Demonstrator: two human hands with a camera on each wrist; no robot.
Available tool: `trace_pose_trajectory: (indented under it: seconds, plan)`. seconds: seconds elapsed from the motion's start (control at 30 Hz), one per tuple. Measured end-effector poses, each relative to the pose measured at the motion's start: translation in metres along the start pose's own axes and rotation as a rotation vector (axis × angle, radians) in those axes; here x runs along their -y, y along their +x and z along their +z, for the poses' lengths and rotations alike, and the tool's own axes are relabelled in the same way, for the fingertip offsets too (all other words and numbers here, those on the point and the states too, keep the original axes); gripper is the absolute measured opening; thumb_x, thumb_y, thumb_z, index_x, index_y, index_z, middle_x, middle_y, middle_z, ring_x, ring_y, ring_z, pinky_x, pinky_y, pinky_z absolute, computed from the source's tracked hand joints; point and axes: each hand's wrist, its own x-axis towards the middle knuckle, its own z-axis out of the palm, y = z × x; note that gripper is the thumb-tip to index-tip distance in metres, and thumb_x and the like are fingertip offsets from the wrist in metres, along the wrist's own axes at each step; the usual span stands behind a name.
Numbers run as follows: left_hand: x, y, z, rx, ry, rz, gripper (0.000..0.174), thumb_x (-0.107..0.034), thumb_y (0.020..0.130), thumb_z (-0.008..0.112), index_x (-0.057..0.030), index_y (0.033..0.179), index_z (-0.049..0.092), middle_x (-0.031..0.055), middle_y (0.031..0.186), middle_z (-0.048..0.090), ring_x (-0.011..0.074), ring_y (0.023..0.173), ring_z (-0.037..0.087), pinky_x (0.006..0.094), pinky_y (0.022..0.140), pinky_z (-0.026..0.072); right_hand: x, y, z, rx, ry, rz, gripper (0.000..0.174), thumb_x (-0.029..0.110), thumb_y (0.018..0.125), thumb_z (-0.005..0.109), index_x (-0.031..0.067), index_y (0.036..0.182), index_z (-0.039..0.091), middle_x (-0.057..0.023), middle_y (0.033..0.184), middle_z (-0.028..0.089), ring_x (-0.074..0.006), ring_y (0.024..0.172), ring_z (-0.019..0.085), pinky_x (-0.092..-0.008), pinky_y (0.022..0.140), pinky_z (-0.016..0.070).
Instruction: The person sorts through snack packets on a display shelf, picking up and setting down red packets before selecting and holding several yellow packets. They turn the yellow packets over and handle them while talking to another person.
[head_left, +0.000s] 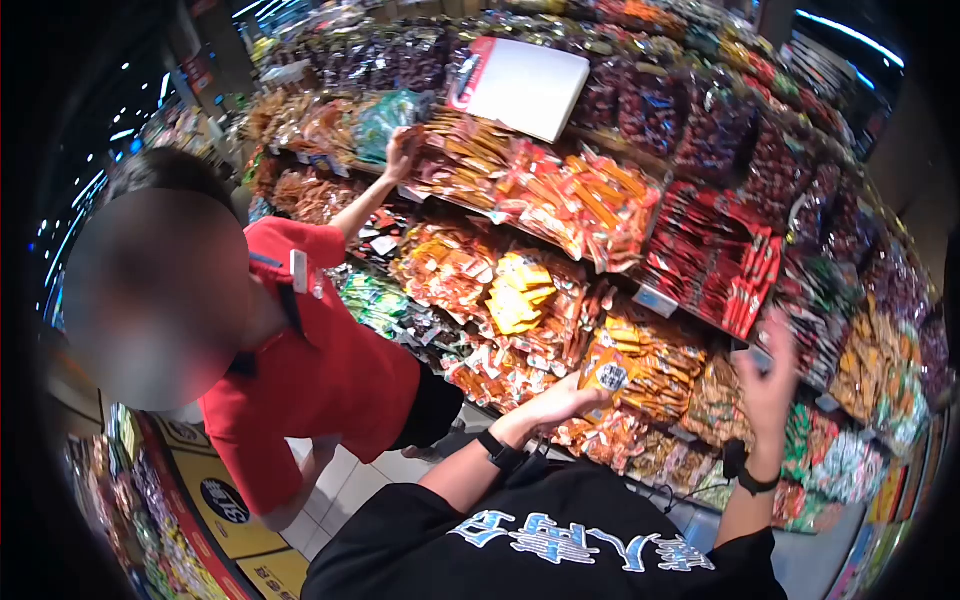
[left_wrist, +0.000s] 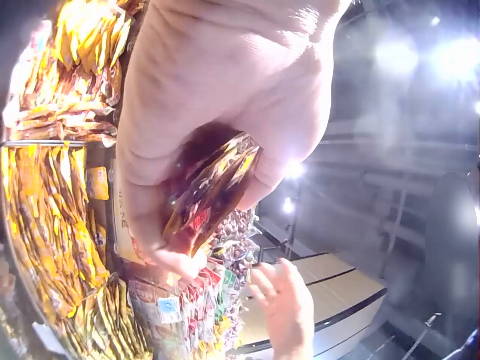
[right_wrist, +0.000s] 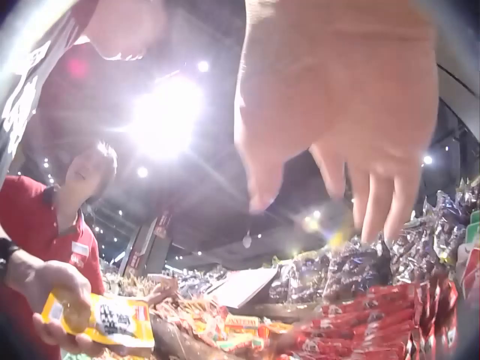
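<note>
My left hand point(head_left: 565, 402) holds a yellow-orange snack packet point(head_left: 612, 374) with a white label and dark characters, out over the lower shelf of orange packets point(head_left: 660, 370). In the left wrist view the fingers curl round the packet point(left_wrist: 214, 199), seen from its dark, shiny edge. The packet's printed front point(right_wrist: 112, 322) faces out in the right wrist view. My right hand point(head_left: 772, 380) is raised near the red packets point(head_left: 710, 250), its fingers loosely extended and nothing in it. From the right wrist those fingers point(right_wrist: 379, 195) hang apart from the thumb.
A person in a red shirt point(head_left: 330, 350) stands at my left, one arm reaching to the upper shelf. Tiered shelves hold many bagged snacks. A white board point(head_left: 525, 88) lies on the upper packets. Another display with yellow panels point(head_left: 235, 510) stands behind that person.
</note>
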Motion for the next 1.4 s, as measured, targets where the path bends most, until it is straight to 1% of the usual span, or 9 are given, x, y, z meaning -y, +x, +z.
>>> trace_pose_trajectory:
  seconds: [0.07, 0.2, 0.3, 0.37, 0.43, 0.5, 0.7, 1.17, 1.4]
  plan:
    - [-0.008, -0.005, 0.001, -0.016, 0.126, 0.075, 0.043, -0.019, 0.092, 0.064, -0.0026, 0.129, 0.051, 0.0051, 0.112, 0.062, 0.0143, 0.1, 0.058, 0.0321, 0.089, 0.0485, 0.005, -0.004, -0.014, -0.507, 0.129, -0.174, 0.048, 0.008, 0.094, 0.053, -0.0061, 0.138, 0.041, -0.0217, 0.134, 0.052, -0.0297, 0.119, 0.053, -0.0409, 0.105, 0.0394]
    - [-0.026, -0.014, 0.01, 0.021, 0.266, 0.052, 0.049, -0.026, 0.094, 0.067, -0.0053, 0.133, 0.046, 0.0015, 0.109, 0.061, 0.0097, 0.096, 0.057, 0.0288, 0.084, 0.049, -0.012, -0.024, 0.003, -0.121, 0.165, -0.49, 0.047, 0.01, 0.096, 0.052, -0.0058, 0.139, 0.04, -0.0226, 0.136, 0.05, -0.0295, 0.12, 0.053, -0.0396, 0.1, 0.0442]
    - [-0.03, -0.01, 0.024, 0.102, 0.32, 0.023, 0.049, -0.025, 0.094, 0.065, -0.0052, 0.134, 0.045, 0.0012, 0.106, 0.062, 0.0098, 0.094, 0.057, 0.0283, 0.083, 0.0491, -0.014, -0.016, 0.077, 0.541, 0.575, 0.233, 0.06, 0.017, 0.093, 0.064, -0.0011, 0.144, 0.039, -0.0206, 0.14, 0.048, -0.0261, 0.12, 0.054, -0.0363, 0.096, 0.0476]
    - [-0.019, -0.001, 0.031, 0.089, 0.322, 0.093, 0.043, -0.02, 0.095, 0.063, -0.0018, 0.131, 0.046, 0.0041, 0.103, 0.064, 0.0105, 0.09, 0.061, 0.0287, 0.078, 0.0515, -0.002, -0.03, 0.102, 0.57, 0.724, 0.363, 0.069, 0.019, 0.087, 0.073, 0.0006, 0.145, 0.04, -0.0195, 0.142, 0.047, -0.0248, 0.121, 0.054, -0.034, 0.097, 0.047]
    - [-0.016, 0.006, 0.035, 0.075, 0.405, 0.097, 0.045, -0.021, 0.094, 0.063, -0.0003, 0.131, 0.045, 0.0064, 0.101, 0.065, 0.0128, 0.089, 0.062, 0.0306, 0.077, 0.0519, -0.005, -0.046, 0.122, 0.537, 0.83, 0.282, 0.073, 0.021, 0.083, 0.078, -0.0011, 0.142, 0.042, -0.0193, 0.14, 0.049, -0.0246, 0.124, 0.052, -0.0345, 0.098, 0.0467]
    - [-0.014, 0.011, 0.038, -0.004, 0.7, 0.215, 0.041, -0.021, 0.088, 0.066, 0.0039, 0.116, 0.049, 0.0188, 0.096, 0.063, 0.0272, 0.089, 0.064, 0.0385, 0.077, 0.0512, -0.001, -0.053, 0.121, 0.425, 0.391, 0.066, 0.074, 0.028, 0.076, 0.083, -0.0037, 0.134, 0.05, -0.0205, 0.129, 0.056, -0.0286, 0.12, 0.055, -0.0383, 0.101, 0.0432]
    - [-0.016, 0.021, 0.062, 0.013, 0.937, 0.151, 0.043, -0.017, 0.084, 0.065, 0.0067, 0.116, 0.05, 0.0289, 0.106, 0.061, 0.041, 0.102, 0.062, 0.0444, 0.088, 0.0498, -0.024, -0.076, 0.132, 0.238, 0.531, 0.286, 0.041, 0.017, 0.08, 0.076, -0.0016, 0.113, 0.062, -0.0139, 0.115, 0.063, -0.0257, 0.112, 0.058, -0.0369, 0.099, 0.0435]
    - [0.026, 0.03, 0.057, 0.025, 0.682, 0.16, 0.053, -0.022, 0.087, 0.064, 0.004, 0.13, 0.048, 0.0246, 0.118, 0.062, 0.0313, 0.11, 0.062, 0.0389, 0.095, 0.0478, -0.028, -0.099, 0.136, 0.095, 0.383, 0.199, 0.016, 0.006, 0.084, 0.069, 0.0001, 0.091, 0.056, -0.012, 0.091, 0.06, -0.025, 0.088, 0.06, -0.0353, 0.082, 0.0476]
    - [0.019, 0.024, 0.052, 0.011, 0.664, 0.097, 0.039, -0.022, 0.094, 0.058, 0.0038, 0.122, 0.052, 0.0151, 0.094, 0.067, 0.0196, 0.089, 0.065, 0.0351, 0.079, 0.0527, -0.036, -0.094, 0.144, 0.272, 0.315, 0.294, 0.026, 0.013, 0.083, 0.074, 0.0009, 0.098, 0.058, -0.0104, 0.096, 0.062, -0.0221, 0.088, 0.06, -0.0346, 0.08, 0.0487]
